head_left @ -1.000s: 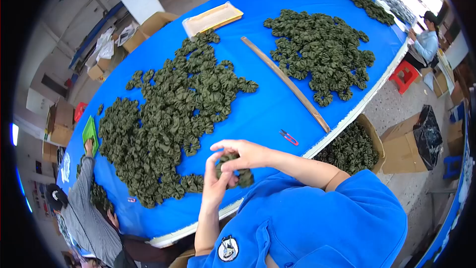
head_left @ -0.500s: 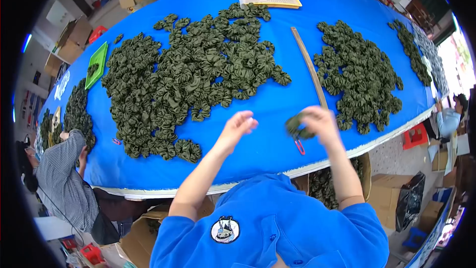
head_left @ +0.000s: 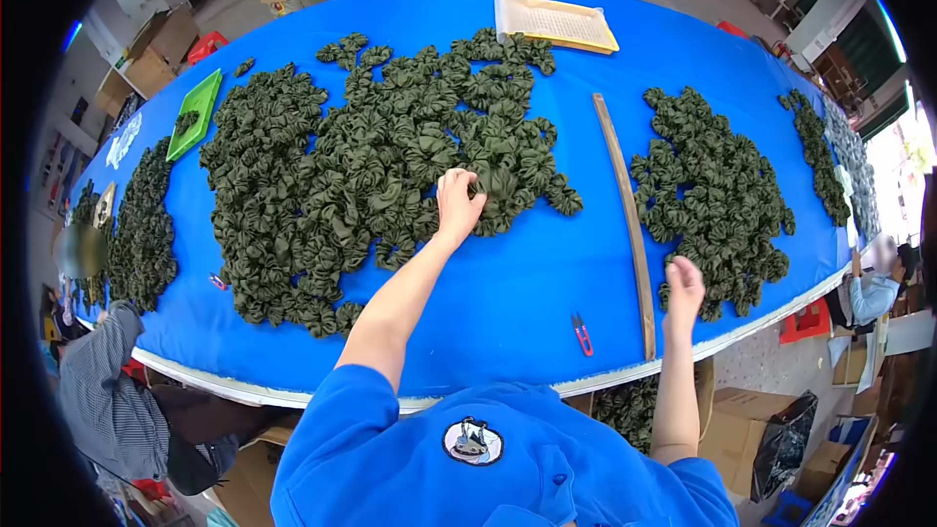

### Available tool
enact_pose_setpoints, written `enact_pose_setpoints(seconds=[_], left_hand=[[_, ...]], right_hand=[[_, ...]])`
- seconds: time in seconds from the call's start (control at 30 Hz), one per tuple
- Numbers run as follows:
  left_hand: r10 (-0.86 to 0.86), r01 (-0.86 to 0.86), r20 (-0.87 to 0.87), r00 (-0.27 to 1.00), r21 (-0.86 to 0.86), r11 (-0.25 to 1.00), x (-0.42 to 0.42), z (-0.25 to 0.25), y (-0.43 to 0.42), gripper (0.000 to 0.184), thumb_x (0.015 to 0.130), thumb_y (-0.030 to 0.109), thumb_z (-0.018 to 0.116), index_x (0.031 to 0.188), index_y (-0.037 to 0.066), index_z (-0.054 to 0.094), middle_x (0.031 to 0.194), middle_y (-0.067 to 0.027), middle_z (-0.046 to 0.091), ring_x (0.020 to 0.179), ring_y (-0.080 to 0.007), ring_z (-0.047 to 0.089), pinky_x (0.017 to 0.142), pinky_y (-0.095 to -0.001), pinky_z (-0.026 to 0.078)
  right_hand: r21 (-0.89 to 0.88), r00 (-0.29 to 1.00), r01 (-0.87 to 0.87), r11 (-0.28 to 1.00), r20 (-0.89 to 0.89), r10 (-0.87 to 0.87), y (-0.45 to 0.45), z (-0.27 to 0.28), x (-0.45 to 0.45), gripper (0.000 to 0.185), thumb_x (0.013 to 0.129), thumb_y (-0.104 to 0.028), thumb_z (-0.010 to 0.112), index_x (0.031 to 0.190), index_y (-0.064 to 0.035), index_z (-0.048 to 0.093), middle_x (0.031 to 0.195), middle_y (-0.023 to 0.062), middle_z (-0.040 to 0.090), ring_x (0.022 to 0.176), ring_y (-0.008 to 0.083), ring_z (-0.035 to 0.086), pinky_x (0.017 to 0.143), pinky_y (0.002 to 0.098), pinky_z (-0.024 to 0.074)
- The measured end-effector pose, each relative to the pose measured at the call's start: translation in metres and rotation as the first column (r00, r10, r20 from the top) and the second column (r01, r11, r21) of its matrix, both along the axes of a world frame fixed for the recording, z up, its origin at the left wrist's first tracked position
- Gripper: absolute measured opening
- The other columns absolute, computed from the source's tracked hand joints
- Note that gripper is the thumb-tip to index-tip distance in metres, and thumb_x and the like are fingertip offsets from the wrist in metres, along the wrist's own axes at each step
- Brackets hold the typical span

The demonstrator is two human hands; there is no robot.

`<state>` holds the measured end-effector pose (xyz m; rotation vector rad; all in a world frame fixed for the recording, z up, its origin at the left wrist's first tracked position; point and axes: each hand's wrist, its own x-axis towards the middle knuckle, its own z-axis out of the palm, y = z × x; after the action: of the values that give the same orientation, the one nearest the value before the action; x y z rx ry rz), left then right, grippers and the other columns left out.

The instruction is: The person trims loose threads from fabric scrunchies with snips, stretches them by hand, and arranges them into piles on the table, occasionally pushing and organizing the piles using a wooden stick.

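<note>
- Left hand (head_left: 459, 203): down on the large pile (head_left: 381, 151) of dark green scrunchies, fingers curled, thumb a little apart; pinch on any one cannot be told.
- Right hand (head_left: 683, 285): fingers bent, at the near-left edge of the smaller pile (head_left: 727, 190); contents of the grip cannot be told.
- Wooden strip (head_left: 630, 234): between the hands, closer to the right.
- Red snips (head_left: 583, 337): left of the right hand, nearer the body.
- Yellow tray (head_left: 564, 40): well beyond both hands.
</note>
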<state>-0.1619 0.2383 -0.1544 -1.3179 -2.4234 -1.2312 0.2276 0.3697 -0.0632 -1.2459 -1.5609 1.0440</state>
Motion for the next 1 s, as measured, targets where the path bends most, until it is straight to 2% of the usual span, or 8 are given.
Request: enact_pose_setpoints(seconds=[0.03, 0.07, 0.17, 0.4, 0.7, 0.83, 0.9, 1.0], left_hand=[[-0.002, 0.002, -0.005, 1.0, -0.013, 1.0, 0.004, 0.008, -0.008, 0.028, 0.078, 0.01, 0.065, 0.104, 0.006, 0.054, 0.104, -0.0114, 0.053, 0.095, -0.0248, 0.052, 0.079, -0.0344, 0.043], [-0.113, 0.052, 0.319, 0.941, 0.192, 0.98, 0.012, 0.029, -0.02, 0.028, 0.08, 0.01, 0.064, 0.106, 0.006, 0.054, 0.103, -0.0107, 0.055, 0.095, -0.0233, 0.053, 0.08, -0.0336, 0.044], [-0.615, -0.229, 0.761, 0.209, 0.649, 0.726, 0.043, 0.108, -0.055, 0.027, 0.086, 0.01, 0.061, 0.111, 0.004, 0.055, 0.102, -0.0086, 0.06, 0.096, -0.0188, 0.056, 0.083, -0.0313, 0.046], [-0.725, -0.26, 0.679, 0.118, 0.725, 0.637, 0.114, 0.176, -0.108, 0.023, 0.091, 0.013, 0.057, 0.112, 0.004, 0.054, 0.103, -0.0063, 0.062, 0.093, -0.0144, 0.058, 0.084, -0.0279, 0.046], [-0.681, -0.181, 0.702, 0.209, 0.712, 0.678, 0.125, 0.189, -0.142, 0.028, 0.093, 0.021, 0.055, 0.116, 0.005, 0.053, 0.093, -0.0034, 0.061, 0.09, -0.0158, 0.059, 0.085, -0.0297, 0.046], [-0.862, -0.296, 0.501, -0.075, 0.815, 0.498, 0.125, 0.185, -0.146, 0.027, 0.093, 0.024, 0.055, 0.114, 0.007, 0.053, 0.096, -0.0053, 0.06, 0.082, -0.0141, 0.056, 0.081, -0.0256, 0.043], [-0.875, -0.275, 0.462, -0.142, 0.831, 0.483, 0.13, 0.194, -0.153, 0.027, 0.093, 0.025, 0.054, 0.114, 0.007, 0.053, 0.093, -0.0049, 0.059, 0.08, -0.014, 0.055, 0.079, -0.0249, 0.043], [-0.871, -0.225, 0.359, -0.336, 0.867, 0.444, 0.136, 0.212, -0.171, 0.028, 0.094, 0.029, 0.052, 0.112, 0.007, 0.053, 0.085, -0.0037, 0.057, 0.074, -0.0139, 0.053, 0.073, -0.0229, 0.043]], right_hand=[[-0.077, 0.998, -0.061, 0.995, -0.001, 0.061, -0.013, -0.015, -0.006, 0.024, 0.083, -0.009, 0.062, 0.104, 0.0006, 0.061, 0.101, 0.009, 0.06, 0.091, 0.0171, 0.056, 0.084, 0.0261, 0.0445], [-0.157, 0.993, -0.117, 0.981, -0.006, 0.118, -0.031, -0.024, -0.013, 0.021, 0.082, -0.007, 0.062, 0.102, 0.0, 0.062, 0.098, 0.0077, 0.062, 0.089, 0.0161, 0.057, 0.083, 0.0255, 0.0452], [-0.145, 0.916, -0.394, 0.908, -0.149, 0.374, -0.083, 0.018, -0.081, 0.024, 0.082, -0.009, 0.064, 0.104, -0.0003, 0.062, 0.103, 0.0082, 0.062, 0.092, 0.0164, 0.058, 0.083, 0.0262, 0.0459], [-0.125, 0.575, -0.746, 0.654, -0.617, 0.538, -0.176, 0.079, -0.182, 0.054, 0.079, 0.001, 0.064, 0.129, -0.0047, 0.045, 0.113, 0.0093, 0.058, 0.102, 0.0163, 0.054, 0.092, 0.0275, 0.0408], [-0.042, 0.574, -0.746, 0.665, -0.547, 0.609, -0.19, 0.102, -0.173, 0.03, 0.079, 0.003, 0.063, 0.108, -0.0031, 0.06, 0.094, 0.006, 0.064, 0.082, 0.0108, 0.058, 0.074, 0.0217, 0.0461], [-0.199, 0.413, -0.795, 0.573, -0.87, 0.27, -0.181, 0.127, -0.169, 0.023, 0.079, 0.0, 0.063, 0.101, -0.0026, 0.059, 0.087, 0.0069, 0.062, 0.076, 0.0117, 0.058, 0.069, 0.0206, 0.0456], [0.07, 0.155, -0.798, 0.598, -0.936, 0.317, -0.134, 0.128, -0.149, 0.022, 0.079, 0.0, 0.062, 0.1, -0.0034, 0.057, 0.082, 0.0077, 0.061, 0.07, 0.0126, 0.058, 0.068, 0.0226, 0.0452], [0.108, 0.127, -0.827, 0.551, -0.92, 0.371, -0.121, 0.15, -0.132, 0.021, 0.082, -0.004, 0.06, 0.102, -0.0032, 0.055, 0.079, 0.0075, 0.06, 0.065, 0.0132, 0.057, 0.069, 0.0261, 0.0456]])
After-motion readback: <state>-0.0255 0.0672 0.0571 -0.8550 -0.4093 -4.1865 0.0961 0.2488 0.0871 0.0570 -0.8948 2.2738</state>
